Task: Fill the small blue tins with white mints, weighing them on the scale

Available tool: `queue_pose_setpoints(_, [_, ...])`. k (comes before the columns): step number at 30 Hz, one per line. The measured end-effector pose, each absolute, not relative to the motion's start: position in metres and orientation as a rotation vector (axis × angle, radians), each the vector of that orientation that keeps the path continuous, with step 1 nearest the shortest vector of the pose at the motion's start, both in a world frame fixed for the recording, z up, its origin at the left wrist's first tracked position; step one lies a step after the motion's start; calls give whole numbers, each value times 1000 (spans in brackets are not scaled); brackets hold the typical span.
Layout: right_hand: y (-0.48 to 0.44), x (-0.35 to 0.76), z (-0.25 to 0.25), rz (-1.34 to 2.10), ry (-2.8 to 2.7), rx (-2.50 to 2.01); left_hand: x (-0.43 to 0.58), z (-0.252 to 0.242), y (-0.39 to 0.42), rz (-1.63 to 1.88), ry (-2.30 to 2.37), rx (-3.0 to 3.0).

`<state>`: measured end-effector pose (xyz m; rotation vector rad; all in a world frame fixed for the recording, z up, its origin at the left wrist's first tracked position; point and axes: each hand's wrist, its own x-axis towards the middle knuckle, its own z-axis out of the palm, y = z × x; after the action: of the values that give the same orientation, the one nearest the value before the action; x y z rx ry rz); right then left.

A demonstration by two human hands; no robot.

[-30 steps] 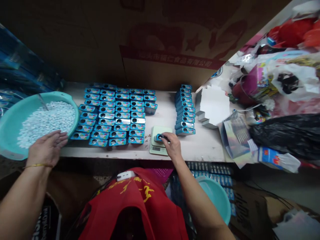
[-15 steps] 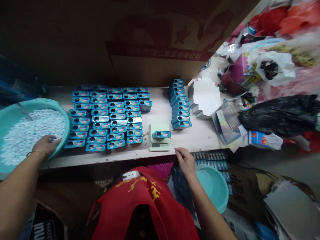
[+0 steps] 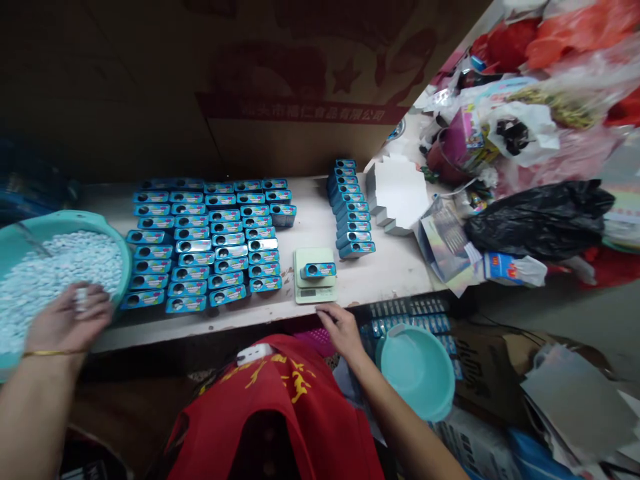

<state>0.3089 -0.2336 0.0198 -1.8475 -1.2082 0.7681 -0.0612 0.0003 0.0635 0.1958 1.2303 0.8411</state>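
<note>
My left hand (image 3: 70, 319) is over the near side of a turquoise basin (image 3: 100, 218) filled with small pale-blue tablets (image 3: 75, 253). Its palm is turned up, and the curled fingers cup a few whitish tablets (image 3: 81, 300). At the table's front edge, my right hand (image 3: 341, 329) is just below a pale-green digital scale (image 3: 315, 255). Its fingers are loosely bent and a little apart, with nothing visible in them. On the scale lies one blue tin (image 3: 321, 270) with a dark round opening in its top.
Several rows of similar blue tins (image 3: 195, 247) stand left of the scale; another column (image 3: 353, 217) is to its right. Flat white cartons (image 3: 397, 190) are stacked beyond. A large cardboard box (image 3: 300, 143) walls the back. A second turquoise basin (image 3: 417, 370) sits below the table at right.
My left hand has turned palm up and now holds a few tablets. The right hand has shifted left, closer under the scale. The view has moved slightly.
</note>
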Motion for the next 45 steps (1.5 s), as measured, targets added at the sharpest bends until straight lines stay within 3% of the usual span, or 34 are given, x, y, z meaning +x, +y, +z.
queue_pose_setpoints(6, [-188,250,51,751,-1675,-1634,81,30,-101,442,940,181])
queue_pose_setpoints(11, [-187,259,38,658,-2014,-1774,132,17,-133,323,869,97])
queue_pose_setpoints(21, [-203,292,34,590,-2045,-1795,158,13,-133,261,816,142])
queue_pose_setpoints(27, [-194,304,37,650,-1624,-1676,175,24,-122,330,801,250])
queue_pose_setpoints(35, [-181,338,29,402,-1499,-1827,169,28,-113,321,906,302])
queue_pose_setpoints(45, [-236,276,32,902,-1747,-1733,146,20,-153,22,817,425])
